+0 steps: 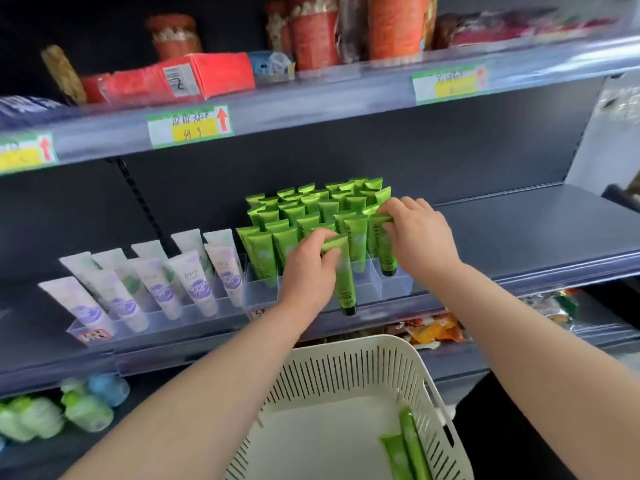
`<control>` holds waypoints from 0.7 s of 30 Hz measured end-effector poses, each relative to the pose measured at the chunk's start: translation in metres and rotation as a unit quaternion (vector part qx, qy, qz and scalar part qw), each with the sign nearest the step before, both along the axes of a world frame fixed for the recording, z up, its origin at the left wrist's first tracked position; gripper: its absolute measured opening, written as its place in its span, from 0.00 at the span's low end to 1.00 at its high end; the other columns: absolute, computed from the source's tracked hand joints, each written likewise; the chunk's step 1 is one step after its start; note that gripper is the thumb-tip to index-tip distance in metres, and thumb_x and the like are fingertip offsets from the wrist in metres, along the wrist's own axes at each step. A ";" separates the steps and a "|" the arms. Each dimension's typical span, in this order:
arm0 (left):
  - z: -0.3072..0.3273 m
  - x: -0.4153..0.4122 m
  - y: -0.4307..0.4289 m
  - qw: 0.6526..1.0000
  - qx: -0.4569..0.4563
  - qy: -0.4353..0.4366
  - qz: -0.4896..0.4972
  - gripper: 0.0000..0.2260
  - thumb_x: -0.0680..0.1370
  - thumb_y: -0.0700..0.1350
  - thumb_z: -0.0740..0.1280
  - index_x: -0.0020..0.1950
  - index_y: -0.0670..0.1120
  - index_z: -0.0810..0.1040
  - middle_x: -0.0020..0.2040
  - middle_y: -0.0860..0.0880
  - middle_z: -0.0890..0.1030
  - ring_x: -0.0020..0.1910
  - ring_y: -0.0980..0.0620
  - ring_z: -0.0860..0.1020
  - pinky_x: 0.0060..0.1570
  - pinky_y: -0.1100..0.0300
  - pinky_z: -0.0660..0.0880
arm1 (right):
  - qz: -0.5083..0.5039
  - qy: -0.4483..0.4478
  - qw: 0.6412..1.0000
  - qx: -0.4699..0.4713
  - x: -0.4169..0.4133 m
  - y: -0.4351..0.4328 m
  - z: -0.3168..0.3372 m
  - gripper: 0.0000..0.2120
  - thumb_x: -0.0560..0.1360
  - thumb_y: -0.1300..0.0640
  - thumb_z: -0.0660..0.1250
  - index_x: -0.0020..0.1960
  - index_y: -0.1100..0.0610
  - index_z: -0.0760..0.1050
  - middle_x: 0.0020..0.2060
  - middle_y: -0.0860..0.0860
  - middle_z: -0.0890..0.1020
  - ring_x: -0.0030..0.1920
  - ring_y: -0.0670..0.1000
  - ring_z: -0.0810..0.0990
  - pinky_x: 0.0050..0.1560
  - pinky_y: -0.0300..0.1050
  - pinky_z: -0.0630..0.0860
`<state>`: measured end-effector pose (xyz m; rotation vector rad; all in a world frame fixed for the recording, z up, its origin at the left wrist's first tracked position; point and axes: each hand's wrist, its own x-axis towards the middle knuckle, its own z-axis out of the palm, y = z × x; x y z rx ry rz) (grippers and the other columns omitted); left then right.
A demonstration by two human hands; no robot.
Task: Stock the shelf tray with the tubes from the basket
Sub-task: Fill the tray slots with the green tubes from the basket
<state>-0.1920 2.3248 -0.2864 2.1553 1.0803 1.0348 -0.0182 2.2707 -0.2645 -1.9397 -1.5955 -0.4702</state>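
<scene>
Green tube (344, 282) hanging cap-down at the front of the shelf tray (398, 284).
The left hand (308, 268) pinches its crimped top, long axis near vertical, black cap below the tray's front wall; the right hand (419, 233) grips the top of a second tube (382, 245) standing in the right-hand lane. Two more tubes (403, 448) lie in the basket (349, 342). Lowered off-line, I'd say the cap could catch the wall, or knock the leaning rows (311, 206) over.

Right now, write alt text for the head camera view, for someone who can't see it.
The left hand pinches one green tube in front of a clear shelf tray crowded with them, while the right hand pinches a second tube at the tray's right end. Below, a white basket holds two more tubes.
</scene>
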 end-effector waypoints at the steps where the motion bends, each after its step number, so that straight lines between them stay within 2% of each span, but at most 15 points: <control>1: 0.004 0.003 0.002 1.000 0.002 -0.001 0.005 0.10 0.81 0.45 0.63 0.61 0.52 0.75 0.41 0.54 0.75 0.34 0.58 0.71 0.35 0.61 0.66 | -0.006 -0.001 1.000 -0.013 0.002 0.005 -0.002 0.10 0.78 0.59 0.61 0.59 0.55 0.73 0.52 0.53 0.79 0.52 0.58 0.73 0.45 0.52 0.68; 7: 0.019 0.023 0.014 0.999 0.026 0.018 0.011 0.10 0.81 0.45 0.62 0.62 0.52 0.74 0.40 0.56 0.71 0.40 0.54 0.72 0.42 0.58 0.70 | -0.023 0.016 0.991 -0.133 0.018 0.021 -0.026 0.16 0.77 0.64 0.60 0.63 0.53 0.70 0.57 0.52 0.77 0.56 0.57 0.73 0.46 0.49 0.64; 10: 0.023 0.034 0.020 0.999 0.037 0.001 0.018 0.10 0.81 0.46 0.62 0.62 0.52 0.74 0.41 0.56 0.73 0.41 0.53 0.72 0.42 0.58 0.71 | -0.025 0.013 0.990 -0.137 0.024 0.024 -0.028 0.16 0.77 0.63 0.60 0.64 0.53 0.69 0.57 0.53 0.77 0.57 0.56 0.73 0.46 0.48 0.63; 13: 0.024 0.047 0.026 0.998 0.048 -0.002 0.031 0.10 0.81 0.45 0.62 0.61 0.51 0.74 0.44 0.54 0.75 0.42 0.52 0.73 0.42 0.59 0.68 | -0.021 -0.004 0.989 -0.144 0.028 0.025 -0.024 0.17 0.78 0.62 0.60 0.66 0.53 0.68 0.58 0.52 0.76 0.58 0.56 0.72 0.46 0.48 0.62; 17: 0.018 0.064 0.033 0.997 0.024 0.073 0.029 0.09 0.81 0.43 0.62 0.61 0.50 0.74 0.51 0.49 0.79 0.45 0.47 0.77 0.44 0.55 0.74 | -0.010 -0.017 0.989 -0.148 0.027 0.022 -0.021 0.19 0.77 0.61 0.60 0.67 0.52 0.66 0.60 0.52 0.74 0.59 0.56 0.70 0.51 0.49 0.65; 21: 0.007 0.074 0.035 0.991 -0.003 0.127 0.033 0.09 0.81 0.41 0.61 0.60 0.50 0.73 0.49 0.47 0.79 0.41 0.47 0.76 0.38 0.55 0.73 | -0.004 -0.031 0.991 -0.127 0.029 0.019 -0.021 0.23 0.75 0.64 0.61 0.69 0.52 0.66 0.60 0.52 0.73 0.60 0.56 0.70 0.53 0.50 0.67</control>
